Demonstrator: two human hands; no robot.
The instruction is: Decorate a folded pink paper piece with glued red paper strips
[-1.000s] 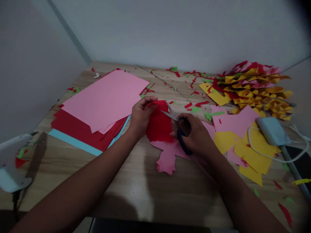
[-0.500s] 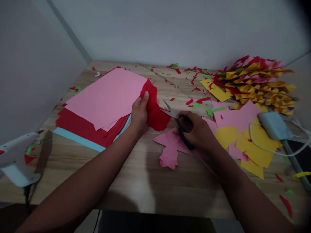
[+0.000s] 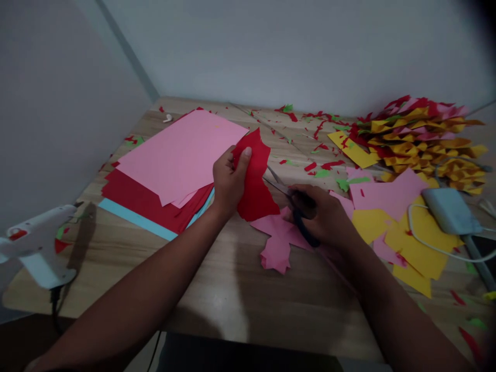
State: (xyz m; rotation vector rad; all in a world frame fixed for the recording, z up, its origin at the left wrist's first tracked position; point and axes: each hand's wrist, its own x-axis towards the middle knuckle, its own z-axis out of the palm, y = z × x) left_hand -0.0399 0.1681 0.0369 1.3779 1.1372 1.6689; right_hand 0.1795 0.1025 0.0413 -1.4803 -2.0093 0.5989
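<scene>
My left hand (image 3: 231, 181) grips a red paper piece (image 3: 256, 178) with wavy cut edges, its thumb on top. The dark-handled scissors (image 3: 296, 209) are in my right hand (image 3: 323, 214), their blades apart and pointing at the right edge of the red paper. Below them on the table lie pink cut pieces (image 3: 277, 245), partly under my right hand. Left of my left hand is a stack of pink sheets (image 3: 182, 155) on top of dark red sheets (image 3: 143, 201) and light blue ones (image 3: 135, 221).
A white glue gun (image 3: 42, 243) stands at the left. Layered paper flowers (image 3: 422, 137) fill the back right. Yellow scraps (image 3: 418, 243), a pale adapter (image 3: 451, 211) and its cable lie at the right. Red and green snippets litter the wooden table (image 3: 217, 289).
The red paper has turned in my left hand, its top now a raised point. The scissor blades have shifted slightly down relative to it. The whole view has moved a little.
</scene>
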